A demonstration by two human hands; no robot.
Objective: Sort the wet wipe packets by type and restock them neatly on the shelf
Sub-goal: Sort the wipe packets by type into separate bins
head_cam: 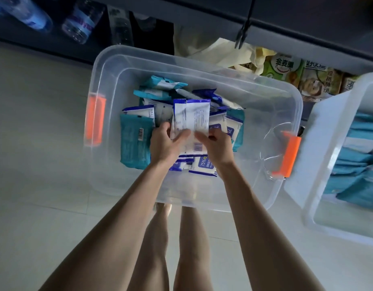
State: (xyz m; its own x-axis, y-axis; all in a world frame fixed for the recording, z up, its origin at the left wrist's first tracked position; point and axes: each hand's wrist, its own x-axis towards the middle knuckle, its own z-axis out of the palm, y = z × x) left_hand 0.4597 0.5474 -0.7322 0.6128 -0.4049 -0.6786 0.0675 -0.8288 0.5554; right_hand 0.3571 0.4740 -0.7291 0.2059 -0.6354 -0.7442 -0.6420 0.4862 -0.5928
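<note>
**Mid-sort: one white packet in both hands over the bin**

- Left hand (166, 141) and right hand (217, 145) both grip the near end of a white packet (191, 116). Fingers curl round its edges and the thumbs lie on top. It's held back side up with the barcode showing, just above the heap. Could be more than one packet pinched together; I can't tell.
- The bin (202, 66) sits on the floor (34, 143) and holds a mixed heap: teal packets (135, 141) on the left, blue-white ones (202, 164) in the middle and right.
- The second bin (320, 143), to the right, holds a teal stack (358, 164) only, as far as I can see.
- The shelf (307, 32) is above and its lower tier is dim. I see snack packs (286, 70) there but no wipes.

My read: we're in the sorting step and restocking hasn't started.

Next move needs:
- Confirm the type. The front label is hidden, so flip the packet or match it by its blue trim.
- Group it with its own kind and keep it out of the teal bin.
- Keep the edges squared so the stack goes onto the shelf neatly.
</note>
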